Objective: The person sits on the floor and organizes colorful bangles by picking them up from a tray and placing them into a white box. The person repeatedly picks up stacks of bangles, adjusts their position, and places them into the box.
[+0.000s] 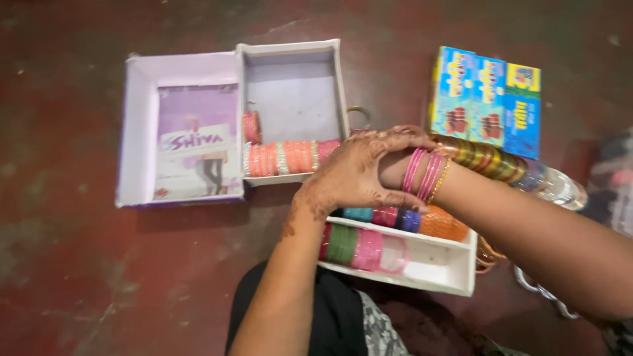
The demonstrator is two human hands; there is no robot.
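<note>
The left hand is wrapped over the right hand, fingers closed around it, just beside the pink bangles on the right wrist; the right hand is mostly hidden, so I cannot tell whether its fingers are open or closed. Three boxes lie on the red floor: a lilac lid at left with a pale picture label inside; touching its right edge, an open white box with a row of orange and pink bangles along its near wall; under the wrists, a white tray with two rows of bangles, green and pink in front, teal, pink, blue and orange behind. Top right, well apart from the boxes, three blue-and-yellow cartons lie side by side; the floor left and above is open.
</note>
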